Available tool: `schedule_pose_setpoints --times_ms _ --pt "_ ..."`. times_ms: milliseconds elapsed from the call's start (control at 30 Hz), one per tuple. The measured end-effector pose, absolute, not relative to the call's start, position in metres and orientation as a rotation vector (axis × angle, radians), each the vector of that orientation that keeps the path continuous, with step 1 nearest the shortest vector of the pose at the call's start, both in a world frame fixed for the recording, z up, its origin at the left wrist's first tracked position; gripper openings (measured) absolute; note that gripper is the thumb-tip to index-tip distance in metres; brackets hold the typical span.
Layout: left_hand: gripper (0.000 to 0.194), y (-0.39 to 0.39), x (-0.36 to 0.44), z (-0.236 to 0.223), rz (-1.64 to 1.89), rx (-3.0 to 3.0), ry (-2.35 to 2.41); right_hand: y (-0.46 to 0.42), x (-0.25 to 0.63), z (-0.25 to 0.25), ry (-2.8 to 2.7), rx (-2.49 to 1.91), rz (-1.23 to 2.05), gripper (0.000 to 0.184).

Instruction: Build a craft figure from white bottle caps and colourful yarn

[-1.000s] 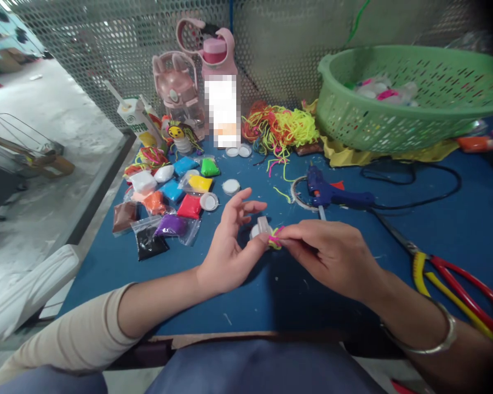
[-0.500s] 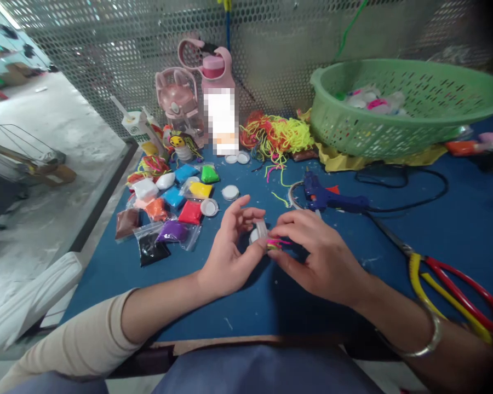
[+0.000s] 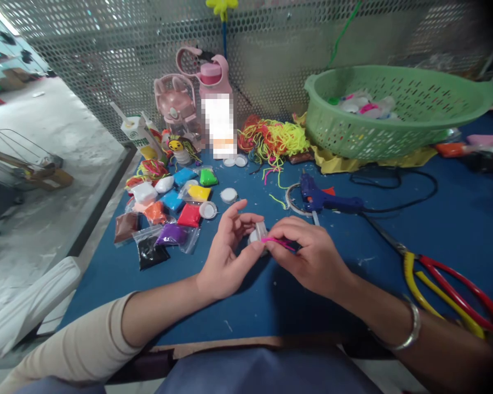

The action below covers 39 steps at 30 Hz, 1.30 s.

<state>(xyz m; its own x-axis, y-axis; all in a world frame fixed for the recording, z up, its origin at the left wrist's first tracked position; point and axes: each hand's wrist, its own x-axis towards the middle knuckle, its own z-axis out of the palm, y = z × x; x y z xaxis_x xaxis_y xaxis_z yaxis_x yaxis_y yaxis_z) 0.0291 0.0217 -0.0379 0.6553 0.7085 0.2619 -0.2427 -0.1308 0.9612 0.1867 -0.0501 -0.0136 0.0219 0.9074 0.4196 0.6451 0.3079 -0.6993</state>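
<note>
Between thumb and fingers, my left hand point(image 3: 230, 254) is closed on a small clear plastic container point(image 3: 260, 231), held just above the blue tabletop. A whitish round part shows at its side, half hidden by the fingers. My right hand point(image 3: 312, 251) pinches a few pink strings point(image 3: 278, 241) against the container's right side; their loose ends stick out to the right. Bags of coloured clay point(image 3: 173, 234) lie left of my hands, with small white round lids point(image 3: 208, 210) near them. Beyond my right hand rests a blue glue gun point(image 3: 332, 200).
Scissors with red and yellow handles point(image 3: 411, 273) lie at the right. A green basket point(image 3: 353, 137) stands at the back right beside tangled yellow and orange string point(image 3: 285, 138). A pink bottle point(image 3: 214, 82), a drink carton point(image 3: 137, 131) and a yellow-faced figure point(image 3: 179, 149) stand at the back.
My right fingers have closed in on the pink strings, which now lie against the container's side. The left hand keeps its grip. The whole view has shifted slightly.
</note>
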Motion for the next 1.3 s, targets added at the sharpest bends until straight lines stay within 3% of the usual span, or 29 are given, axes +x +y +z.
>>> schedule_pose_setpoints --times_ms 867,1133,1300 --pt "0.060 0.027 0.030 -0.051 0.883 1.564 0.332 -0.051 0.190 -0.018 -1.648 -1.448 0.514 0.010" --pt "0.053 0.037 0.018 -0.059 0.918 1.560 0.314 -0.057 0.208 -0.014 -1.456 -1.506 0.284 0.031" --pt "0.034 0.044 0.022 -0.055 1.012 1.449 0.627 -0.077 0.218 0.014 -1.356 -1.581 0.039 0.018"
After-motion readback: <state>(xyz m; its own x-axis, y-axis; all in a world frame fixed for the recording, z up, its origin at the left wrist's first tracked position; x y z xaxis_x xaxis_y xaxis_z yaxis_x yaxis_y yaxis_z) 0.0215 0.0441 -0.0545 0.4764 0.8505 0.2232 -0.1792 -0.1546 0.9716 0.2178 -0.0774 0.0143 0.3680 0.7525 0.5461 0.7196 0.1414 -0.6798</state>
